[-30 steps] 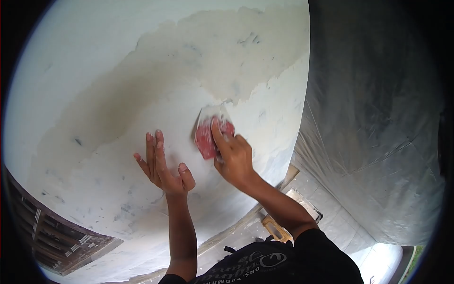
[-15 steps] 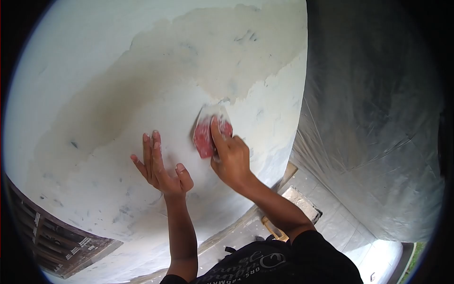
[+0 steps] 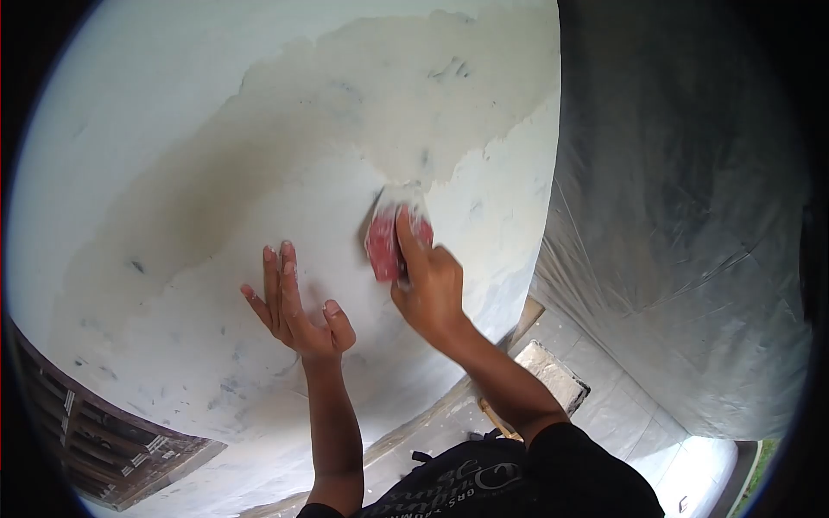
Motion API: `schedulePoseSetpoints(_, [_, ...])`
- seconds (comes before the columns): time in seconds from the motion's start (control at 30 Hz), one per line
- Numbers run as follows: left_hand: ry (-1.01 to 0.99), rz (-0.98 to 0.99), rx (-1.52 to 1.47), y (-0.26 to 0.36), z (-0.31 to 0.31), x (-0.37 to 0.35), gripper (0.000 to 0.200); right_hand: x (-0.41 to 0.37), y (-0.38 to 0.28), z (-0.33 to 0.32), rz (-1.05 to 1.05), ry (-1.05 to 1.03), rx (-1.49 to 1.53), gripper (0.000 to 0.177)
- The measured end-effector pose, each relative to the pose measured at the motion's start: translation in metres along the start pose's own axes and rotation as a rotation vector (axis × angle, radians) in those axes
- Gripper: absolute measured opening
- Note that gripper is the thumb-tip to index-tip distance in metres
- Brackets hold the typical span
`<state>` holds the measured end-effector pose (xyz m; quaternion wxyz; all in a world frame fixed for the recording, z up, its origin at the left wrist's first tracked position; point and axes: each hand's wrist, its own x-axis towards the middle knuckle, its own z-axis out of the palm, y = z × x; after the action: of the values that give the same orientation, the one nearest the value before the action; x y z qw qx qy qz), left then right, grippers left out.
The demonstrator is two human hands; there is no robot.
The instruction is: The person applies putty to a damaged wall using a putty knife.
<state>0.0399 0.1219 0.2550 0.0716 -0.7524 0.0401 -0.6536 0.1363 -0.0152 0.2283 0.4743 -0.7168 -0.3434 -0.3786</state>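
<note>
My right hand (image 3: pixel 432 289) grips a red scraper (image 3: pixel 385 249) smeared with white paste, its index finger stretched along the tool. The scraper's pale blade lies against the white wall (image 3: pixel 328 198), just below the lower edge of a damp-looking beige patch. To the left of the scraper, my left hand (image 3: pixel 302 311) is held at the wall with its fingers spread and nothing in it. White paste marks its fingertips. Whether its fingers touch the wall is hard to tell.
Clear plastic sheeting (image 3: pixel 682 224) hangs on the right. A dark slatted wooden frame (image 3: pixel 95 432) stands at the lower left. Below my right forearm are a paste-covered board (image 3: pixel 553 375) and a tiled floor (image 3: pixel 639 414).
My right hand and the scraper have moved slightly right and up along the wall. My left hand has hardly moved.
</note>
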Motion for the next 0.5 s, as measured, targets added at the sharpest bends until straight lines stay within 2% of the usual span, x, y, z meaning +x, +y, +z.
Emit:
schedulePoseSetpoints(0.07, [-0.002, 0.003, 0.005, 0.000, 0.000, 0.001, 0.050, -0.035, -0.008, -0.009, 0.000, -0.043, 0.080, 0.085])
schedulePoseSetpoints(0.1, [-0.010, 0.004, 0.008, 0.000, -0.001, 0.000, 0.050, -0.030, -0.008, -0.012, -0.023, 0.012, 0.102, 0.084])
schedulePoseSetpoints(0.23, [-0.003, 0.001, 0.016, 0.001, 0.000, 0.002, 0.049, 0.047, -0.009, -0.039, -0.103, 0.213, 0.065, 0.083])
schedulePoseSetpoints(0.33, [-0.010, 0.000, 0.017, 0.001, 0.000, 0.000, 0.049, 0.086, -0.003, -0.022, -0.179, 0.294, 0.005, 0.085])
schedulePoseSetpoints(0.4, [-0.002, -0.009, 0.002, 0.001, 0.000, 0.000, 0.048, 0.084, -0.001, -0.006, -0.163, 0.169, -0.057, 0.087])
schedulePoseSetpoints(0.43, [-0.001, -0.009, 0.003, 0.000, -0.001, -0.001, 0.048, 0.068, -0.005, -0.003, -0.171, 0.140, -0.013, 0.080])
schedulePoseSetpoints(0.5, [-0.006, -0.009, 0.004, -0.001, 0.000, -0.001, 0.048, 0.016, -0.010, 0.001, -0.118, 0.027, 0.006, 0.080])
